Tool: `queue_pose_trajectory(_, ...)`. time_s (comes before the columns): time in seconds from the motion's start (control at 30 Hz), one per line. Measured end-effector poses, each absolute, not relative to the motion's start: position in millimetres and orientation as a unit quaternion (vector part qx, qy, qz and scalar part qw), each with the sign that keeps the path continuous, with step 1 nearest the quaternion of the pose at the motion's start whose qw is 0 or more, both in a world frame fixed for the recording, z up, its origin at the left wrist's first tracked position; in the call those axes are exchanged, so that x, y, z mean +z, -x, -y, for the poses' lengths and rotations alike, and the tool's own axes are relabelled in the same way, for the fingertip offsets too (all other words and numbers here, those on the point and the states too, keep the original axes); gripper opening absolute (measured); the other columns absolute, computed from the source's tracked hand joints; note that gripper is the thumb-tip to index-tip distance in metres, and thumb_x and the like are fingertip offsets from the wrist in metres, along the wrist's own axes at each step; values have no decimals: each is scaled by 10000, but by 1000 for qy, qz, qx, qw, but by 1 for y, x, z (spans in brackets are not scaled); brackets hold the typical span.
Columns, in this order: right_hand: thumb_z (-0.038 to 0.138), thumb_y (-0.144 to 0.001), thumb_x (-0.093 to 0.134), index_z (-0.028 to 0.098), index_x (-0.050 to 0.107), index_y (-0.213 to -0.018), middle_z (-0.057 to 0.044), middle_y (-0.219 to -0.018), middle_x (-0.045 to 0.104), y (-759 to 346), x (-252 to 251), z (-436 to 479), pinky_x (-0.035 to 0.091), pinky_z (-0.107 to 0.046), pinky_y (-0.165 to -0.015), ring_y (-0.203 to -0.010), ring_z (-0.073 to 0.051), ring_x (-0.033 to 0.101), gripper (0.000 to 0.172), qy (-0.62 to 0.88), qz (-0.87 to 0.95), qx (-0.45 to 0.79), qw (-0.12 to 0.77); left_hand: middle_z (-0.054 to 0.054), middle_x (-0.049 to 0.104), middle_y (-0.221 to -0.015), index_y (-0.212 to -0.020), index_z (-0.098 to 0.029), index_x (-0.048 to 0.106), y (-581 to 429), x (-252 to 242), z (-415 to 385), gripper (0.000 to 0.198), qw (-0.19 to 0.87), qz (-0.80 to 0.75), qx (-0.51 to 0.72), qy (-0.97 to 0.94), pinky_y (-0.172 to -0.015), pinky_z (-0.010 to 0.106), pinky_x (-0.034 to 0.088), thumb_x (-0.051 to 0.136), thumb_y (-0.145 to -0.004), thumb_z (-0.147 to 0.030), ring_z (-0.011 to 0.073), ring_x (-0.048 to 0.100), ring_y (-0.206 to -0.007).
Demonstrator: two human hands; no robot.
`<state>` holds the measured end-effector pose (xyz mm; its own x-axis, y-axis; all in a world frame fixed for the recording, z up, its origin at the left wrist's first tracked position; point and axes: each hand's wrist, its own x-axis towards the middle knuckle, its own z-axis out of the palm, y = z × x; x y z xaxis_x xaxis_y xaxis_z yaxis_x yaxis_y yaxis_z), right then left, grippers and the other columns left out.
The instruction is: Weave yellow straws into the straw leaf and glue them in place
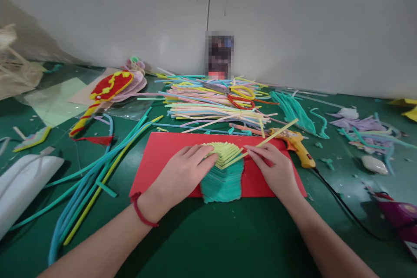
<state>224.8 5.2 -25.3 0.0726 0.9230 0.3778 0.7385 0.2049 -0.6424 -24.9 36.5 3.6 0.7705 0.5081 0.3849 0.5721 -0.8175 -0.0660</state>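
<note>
A red board (163, 156) lies on the table in front of me. On it, pale yellow pipe cleaners form a V-shaped panel (224, 153), overlapping the top of a teal pipe-cleaner panel (223, 182) that reaches past the board's near edge. My left hand (190, 165), with a red cord at the wrist, holds the yellow panel's left side, its fingers bent over it and thumb beside them. At the panel's right edge, my right hand (272, 165) pinches a yellow pipe cleaner (278, 132) between thumb and fingers. One end of this strip sticks up to the right.
Behind the board lies a pile of pastel pipe cleaners (195, 100) with scissors (241, 95) on top. A yellow glue gun (299, 147) trails its cord at right. Blue and green pipe cleaners (87, 182) and a red-yellow fan-shaped craft (112, 87) are at left. A phone (220, 56) leans on the wall.
</note>
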Motion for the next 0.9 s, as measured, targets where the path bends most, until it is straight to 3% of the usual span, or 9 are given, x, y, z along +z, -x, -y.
queue_pose_trajectory(0.1,351,-900,563,228,748,-980,-44,-868,684,-224,-25,-5,525,-285,-718,-794,-169,644,236,619,669,122,394,135,630,-1217,-1180,-115,608,14,8,-18,292,112,348,-126,922,-835,357,543,449,-936,-115,259,624,-1074)
queue_pose_trajectory(0.2,329,-899,567,220,749,-979,-42,-866,682,-224,-25,-6,522,-275,-717,-791,-162,643,226,619,671,123,389,191,579,-1311,-1275,-74,557,3,6,3,375,129,423,-97,892,-826,382,548,448,-961,-249,301,620,-1105)
queue_pose_trajectory(0.43,357,-901,559,234,747,-976,-39,-885,685,-225,-26,-6,529,-284,-727,-808,-168,651,237,629,671,122,374,262,403,-1450,-1454,-133,368,-12,-15,30,818,90,468,-87,875,-920,536,478,572,-824,-611,414,467,-1278)
queue_pose_trajectory(0.67,369,-906,547,223,744,-973,-48,-880,687,-225,-26,-7,530,-294,-749,-808,-172,654,255,625,679,111,368,241,350,-1490,-1456,-153,376,-20,-25,42,756,93,486,-107,862,-1004,593,355,266,-912,-666,392,320,-1380)
queue_pose_trajectory(0.9,393,-893,557,223,704,-902,-42,-890,707,-222,-26,-8,540,-293,-720,-799,-175,659,225,635,661,123,380,236,370,-1482,-1451,-135,385,-20,-28,41,746,100,477,-118,865,-1000,545,354,257,-924,-647,396,376,-1344)
